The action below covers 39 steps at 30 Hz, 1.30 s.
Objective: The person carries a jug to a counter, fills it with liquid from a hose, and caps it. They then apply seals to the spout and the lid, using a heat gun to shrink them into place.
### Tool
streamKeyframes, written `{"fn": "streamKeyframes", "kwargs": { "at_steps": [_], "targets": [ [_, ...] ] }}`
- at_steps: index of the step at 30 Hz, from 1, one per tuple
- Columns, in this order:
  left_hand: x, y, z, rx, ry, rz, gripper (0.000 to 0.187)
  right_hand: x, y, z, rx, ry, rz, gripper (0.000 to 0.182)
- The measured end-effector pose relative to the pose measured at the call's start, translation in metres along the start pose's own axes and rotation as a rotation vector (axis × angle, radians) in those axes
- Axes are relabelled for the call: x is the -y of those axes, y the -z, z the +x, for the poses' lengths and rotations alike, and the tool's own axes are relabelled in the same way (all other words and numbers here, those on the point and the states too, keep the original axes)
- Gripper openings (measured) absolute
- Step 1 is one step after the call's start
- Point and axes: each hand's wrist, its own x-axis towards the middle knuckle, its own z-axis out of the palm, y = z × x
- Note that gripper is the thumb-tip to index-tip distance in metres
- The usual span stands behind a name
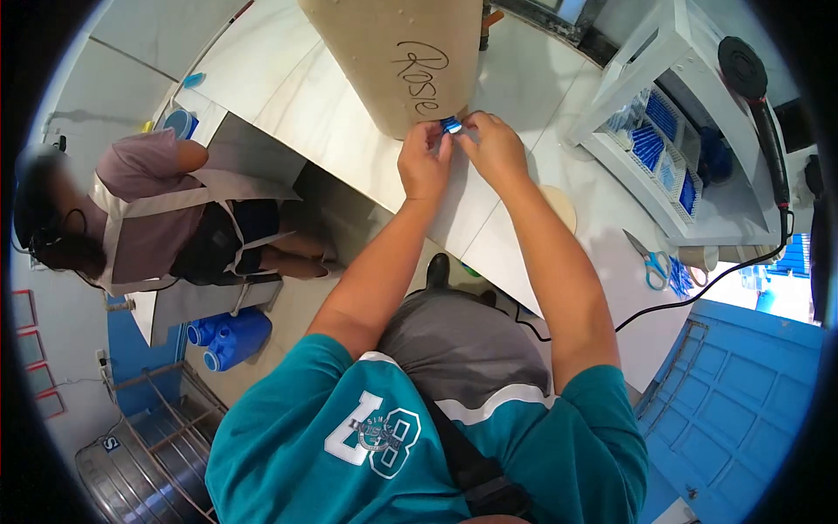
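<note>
Blue strip: beside container, over counter, between the hands, neither clearly nearer; long axis seemingly hand to hand. Left hand: fingers narrow, pinching one end. Right hand: likewise, opposite end. Scissors: well apart.

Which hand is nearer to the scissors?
Right. The right hand is at the side of the small blue piece toward the scissors; the left hand is at its other side, farther away.
</note>
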Motion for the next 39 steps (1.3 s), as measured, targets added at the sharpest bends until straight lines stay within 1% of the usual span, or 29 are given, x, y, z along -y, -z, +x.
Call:
{"fn": "streamKeyframes", "kwargs": {
  "at_steps": [1, 5, 7, 10, 13, 15, 19, 22, 24, 28, 30, 34, 39],
  "targets": [
    [0.001, 0.000, 0.001, -0.001, 0.003, 0.002, 0.022, -0.001, -0.005, 0.003, -0.025, -0.022, 0.021, 0.025],
    [0.002, 0.002, 0.002, 0.021, -0.031, 0.040, 0.020, -0.002, -0.012, 0.009, -0.003, -0.025, -0.025, 0.024],
    [-0.001, 0.003, 0.003, 0.031, -0.043, 0.049, 0.020, -0.004, -0.016, 0.010, -0.025, -0.053, 0.081, 0.020],
    [-0.004, 0.004, 0.001, 0.039, -0.046, 0.080, 0.021, -0.011, -0.021, 0.006, -0.056, -0.039, 0.120, 0.018],
    [-0.008, 0.005, 0.000, 0.025, -0.089, 0.028, 0.023, -0.005, -0.016, 0.002, -0.041, -0.094, 0.148, 0.017],
    [-0.010, 0.006, -0.001, 0.019, -0.176, 0.084, 0.026, -0.006, -0.015, 0.004, -0.041, -0.082, 0.148, 0.017],
    [-0.011, 0.002, -0.002, -0.031, -0.182, 0.104, 0.027, -0.003, -0.011, 0.004, -0.032, -0.076, 0.145, 0.017],
    [-0.014, 0.001, -0.004, -0.044, -0.152, 0.109, 0.026, -0.001, -0.010, 0.004, -0.035, -0.078, 0.137, 0.016],
    [-0.019, 0.001, -0.004, -0.021, -0.087, 0.078, 0.025, -0.001, -0.011, 0.004, -0.044, -0.075, 0.130, 0.016],
    [-0.022, 0.000, -0.003, -0.003, -0.083, 0.057, 0.024, -0.008, -0.019, 0.004, -0.074, -0.095, 0.171, 0.016],
    [-0.023, 0.001, -0.003, -0.001, -0.129, 0.078, 0.022, -0.007, -0.020, 0.003, -0.077, -0.104, 0.184, 0.016],
    [-0.024, 0.003, -0.003, 0.013, -0.130, 0.108, 0.022, -0.005, -0.020, 0.001, -0.101, -0.092, 0.193, 0.016],
    [-0.021, 0.002, -0.004, -0.029, -0.206, 0.150, 0.020, -0.004, -0.021, 0.000, -0.107, -0.105, 0.199, 0.016]
  ]
}}
